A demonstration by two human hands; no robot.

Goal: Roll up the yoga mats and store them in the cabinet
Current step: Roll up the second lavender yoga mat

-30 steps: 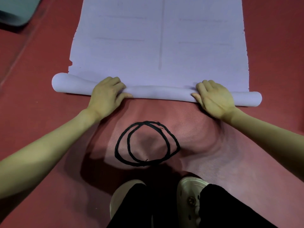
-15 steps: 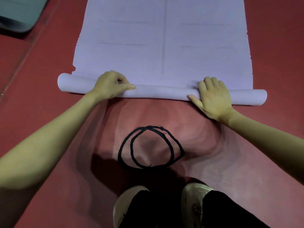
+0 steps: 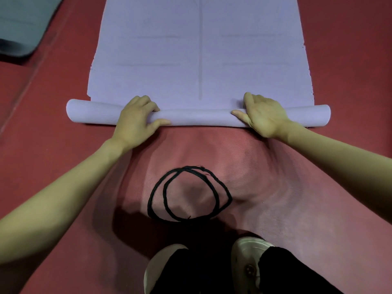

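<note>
Both hands, left hand [image 3: 135,122] and right hand [image 3: 263,115], curl over the roll [image 3: 197,118] of the purple mat [image 3: 199,52]; most lies flat beyond it, no cabinet visible.

We look down on a dark red floor [image 3: 350,60] that fills the whole view; no wall, window or furniture shows. Left of the floor's middle, a straight seam [image 3: 31,81] runs diagonally toward the upper edge. Beyond that seam, in the far left corner, lies a grey-green pad [image 3: 23,24] with a rounded corner. Light falls from above, casting soft shadows on the floor nearest us
</note>
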